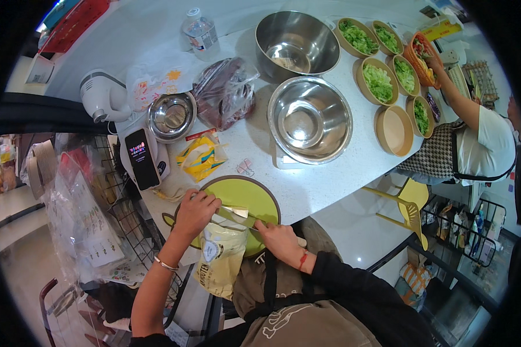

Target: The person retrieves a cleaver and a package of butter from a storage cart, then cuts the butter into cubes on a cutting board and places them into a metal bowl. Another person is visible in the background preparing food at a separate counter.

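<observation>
A round green cutting board [260, 195] with a brown rim lies at the table's near edge. My right hand [280, 243] grips the handle of a knife, whose blade [245, 220] lies across a pale yellow block [235, 211], possibly butter. My left hand [198, 212] is at the blade's far end, over the block and its wrapper; whether its fingers hold the blade or the block cannot be told. A yellow printed bag [223, 260] hangs from the board over the table edge, below my hands.
Two steel bowls [310, 120] [298, 43] stand behind the board, the nearer on a white scale [286, 163]. A phone [142, 159], hand mixer [105, 95] and small steel bowl [172, 117] stand left. Several paper bowls, most holding lettuce [377, 82], and a co-worker [482, 143] are at right.
</observation>
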Motion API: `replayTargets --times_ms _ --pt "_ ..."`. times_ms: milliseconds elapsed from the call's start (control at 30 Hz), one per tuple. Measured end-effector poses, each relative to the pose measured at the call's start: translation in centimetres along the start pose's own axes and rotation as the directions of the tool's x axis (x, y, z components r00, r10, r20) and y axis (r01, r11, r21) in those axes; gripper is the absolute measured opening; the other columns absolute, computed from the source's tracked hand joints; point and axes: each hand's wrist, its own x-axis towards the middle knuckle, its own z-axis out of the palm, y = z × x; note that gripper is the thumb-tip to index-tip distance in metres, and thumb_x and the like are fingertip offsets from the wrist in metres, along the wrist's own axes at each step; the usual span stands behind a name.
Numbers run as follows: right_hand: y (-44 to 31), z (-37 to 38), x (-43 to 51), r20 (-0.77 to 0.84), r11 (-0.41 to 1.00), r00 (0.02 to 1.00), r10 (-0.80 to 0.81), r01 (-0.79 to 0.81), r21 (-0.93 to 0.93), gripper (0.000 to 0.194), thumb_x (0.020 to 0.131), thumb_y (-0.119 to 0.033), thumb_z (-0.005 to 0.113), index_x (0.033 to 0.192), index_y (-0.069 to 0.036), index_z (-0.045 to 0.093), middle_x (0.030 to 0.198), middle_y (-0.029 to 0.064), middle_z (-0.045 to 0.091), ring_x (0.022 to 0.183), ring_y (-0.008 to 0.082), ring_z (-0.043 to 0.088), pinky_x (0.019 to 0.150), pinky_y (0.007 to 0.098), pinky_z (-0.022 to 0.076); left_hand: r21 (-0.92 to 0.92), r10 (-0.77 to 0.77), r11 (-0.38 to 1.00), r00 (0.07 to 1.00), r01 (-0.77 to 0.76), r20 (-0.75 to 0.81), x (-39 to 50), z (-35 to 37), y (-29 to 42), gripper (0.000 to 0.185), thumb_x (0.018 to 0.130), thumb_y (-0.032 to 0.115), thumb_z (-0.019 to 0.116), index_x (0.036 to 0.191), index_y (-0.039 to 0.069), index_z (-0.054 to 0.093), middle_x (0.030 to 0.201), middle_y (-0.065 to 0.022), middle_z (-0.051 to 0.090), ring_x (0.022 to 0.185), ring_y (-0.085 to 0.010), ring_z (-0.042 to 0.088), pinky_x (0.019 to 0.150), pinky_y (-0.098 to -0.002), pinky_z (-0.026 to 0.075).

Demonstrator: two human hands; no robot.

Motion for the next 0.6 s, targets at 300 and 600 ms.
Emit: replayTargets --times_ms 300,600 --pt "1.7 -4.2 1.6 0.192 0.99 0.981 0.038 -0.063 0.127 0.02 0.087 -0.021 0.055 0.103 -0.01 0.054 0.069 0.0126 0.062 0.062 0.0342 0.061 0.054 0.0447 0.0471 -0.094 -0.025 0.995 1.0 0.024 -0.004 1.4 -1.7 -0.2 0.011 0.078 0.01 0.053 0.082 0.018 0.059 0.076 0.0031 0.06 0.084 -0.0146 0.057 0.091 -0.0372 0.036" --pt "-0.6 -5.1 0.6 0.011 0.984 0.999 -0.04 0.037 0.174 0.028 0.081 -0.013 0.056 0.108 -0.012 0.058 0.074 0.01 0.063 0.06 0.0296 0.062 0.051 0.0397 0.0483 -0.082 -0.205 0.974 0.977 0.21 0.064 -1.5 -4.9 1.3 0.013 0.075 0.012 0.058 0.084 0.017 0.066 0.083 0.0015 0.066 0.086 -0.0167 0.06 0.083 -0.0321 0.042"
